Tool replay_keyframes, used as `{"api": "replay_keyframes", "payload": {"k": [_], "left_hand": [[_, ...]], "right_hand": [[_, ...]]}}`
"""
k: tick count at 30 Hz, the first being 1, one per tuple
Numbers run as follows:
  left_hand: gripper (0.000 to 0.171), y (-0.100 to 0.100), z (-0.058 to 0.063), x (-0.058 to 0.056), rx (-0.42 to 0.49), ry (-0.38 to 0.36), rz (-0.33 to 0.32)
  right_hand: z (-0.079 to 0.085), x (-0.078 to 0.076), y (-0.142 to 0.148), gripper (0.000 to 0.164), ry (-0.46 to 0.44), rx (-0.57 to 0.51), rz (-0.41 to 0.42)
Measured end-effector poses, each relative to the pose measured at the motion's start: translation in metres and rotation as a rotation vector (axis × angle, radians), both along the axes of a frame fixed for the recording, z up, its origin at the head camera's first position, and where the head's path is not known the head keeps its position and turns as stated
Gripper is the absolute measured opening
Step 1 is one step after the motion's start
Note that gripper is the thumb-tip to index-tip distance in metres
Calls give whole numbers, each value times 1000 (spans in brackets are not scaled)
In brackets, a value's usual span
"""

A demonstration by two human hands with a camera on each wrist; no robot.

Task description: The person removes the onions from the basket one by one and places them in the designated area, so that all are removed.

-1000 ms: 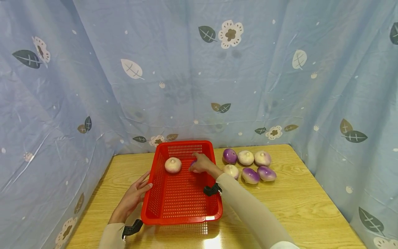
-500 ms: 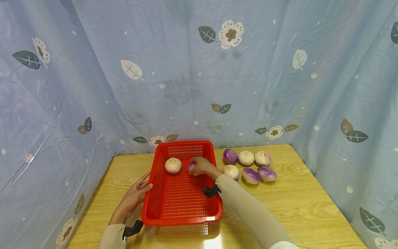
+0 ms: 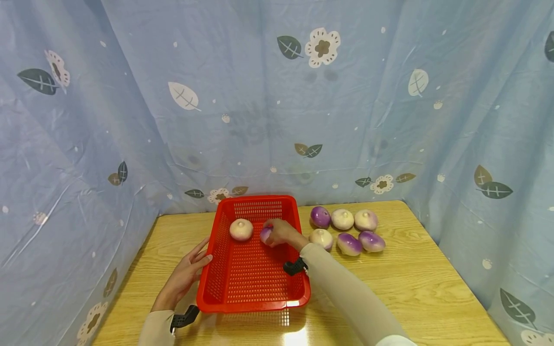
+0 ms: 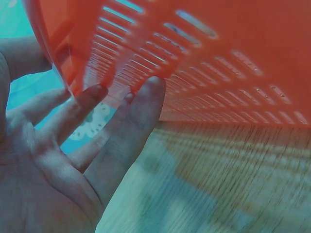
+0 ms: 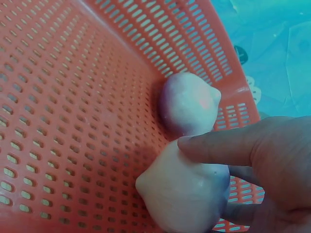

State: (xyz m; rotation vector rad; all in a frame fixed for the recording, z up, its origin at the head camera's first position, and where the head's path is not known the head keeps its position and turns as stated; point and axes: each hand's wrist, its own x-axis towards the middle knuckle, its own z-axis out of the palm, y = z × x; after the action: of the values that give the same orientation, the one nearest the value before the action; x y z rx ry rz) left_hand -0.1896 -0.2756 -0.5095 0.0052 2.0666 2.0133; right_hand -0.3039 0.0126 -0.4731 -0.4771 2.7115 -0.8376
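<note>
A red plastic basket (image 3: 251, 306) with slotted walls stands on the table. My left hand (image 3: 185, 274) holds its left side, thumb over the rim and fairly straight fingers against the outer wall (image 4: 160, 53). Inside the basket, my right hand (image 3: 282, 232) grips a purple-and-white turnip (image 3: 265, 234). In the right wrist view the thumb presses on this turnip (image 5: 182, 194), and other fingers are partly hidden behind it. A second turnip (image 3: 241, 229) sits in the basket to the left of the held one.
Several more turnips lie in two rough rows right of the basket, among them a purple one (image 3: 320, 217) and a whitish one (image 3: 321, 239). Blue patterned curtains (image 3: 242, 134) enclose the wooden table (image 3: 415, 278) at the back and sides.
My right hand has drawn slightly toward me inside the basket, its extended finger now bent, and the held turnip has turned and shifted slightly left. My left hand has stayed in place.
</note>
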Motion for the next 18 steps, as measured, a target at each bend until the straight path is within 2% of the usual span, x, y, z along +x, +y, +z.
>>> {"api": "replay_keyframes", "payload": {"k": [4, 10, 18], "left_hand": [[64, 0, -1, 0, 0, 5, -2], [62, 1, -1, 1, 5, 10, -3], [62, 2, -3, 1, 7, -4, 28]], "right_hand": [[0, 2, 0, 50, 2, -16, -3], [0, 5, 1, 48, 5, -103, -11], [8, 13, 2, 49, 59, -148, 13]]}}
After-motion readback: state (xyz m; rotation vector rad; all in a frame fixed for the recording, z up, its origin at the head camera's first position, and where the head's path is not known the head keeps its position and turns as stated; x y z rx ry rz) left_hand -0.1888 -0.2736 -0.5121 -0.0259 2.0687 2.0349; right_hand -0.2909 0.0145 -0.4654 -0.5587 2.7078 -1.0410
